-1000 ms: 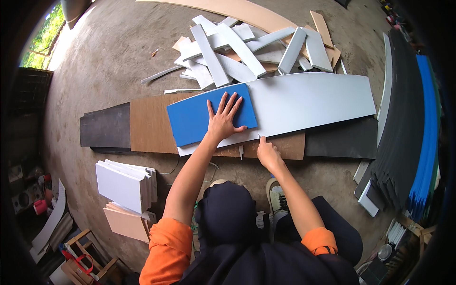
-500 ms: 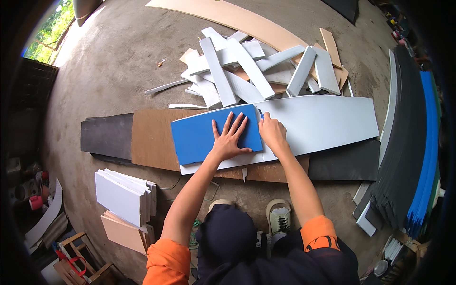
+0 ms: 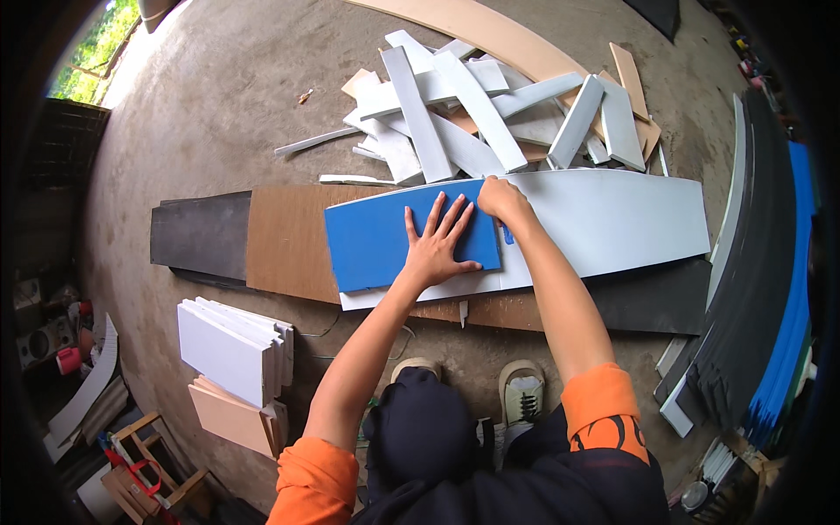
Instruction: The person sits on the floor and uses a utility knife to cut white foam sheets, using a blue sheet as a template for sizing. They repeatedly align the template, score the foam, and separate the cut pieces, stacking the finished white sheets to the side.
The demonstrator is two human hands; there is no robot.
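Note:
My left hand [image 3: 431, 252] lies flat with spread fingers on a blue rectangular panel [image 3: 363, 249]. Under that panel is a long white foam sheet [image 3: 612, 214] with tapering ends. At the panel's right edge, near its far corner, my right hand [image 3: 505, 199] is closed around a utility knife [image 3: 507, 234]. Its blue handle shows below the fist; the blade is hidden by the hand. Beneath the white sheet a brown board [image 3: 284, 236] rests on black sheets [image 3: 199, 229].
Past the work lies a heap of white and tan offcut strips [image 3: 477, 105]. White cut panels [image 3: 226, 350] and tan panels [image 3: 232, 416] are stacked at the near left. Long black sheets [image 3: 744, 262] and blue sheets [image 3: 792, 280] lie along the right side.
My right hand has moved to the far end of the blue panel's right edge, its grip turned so the knife handle now points back toward me. The left hand stays pressed on the panel.

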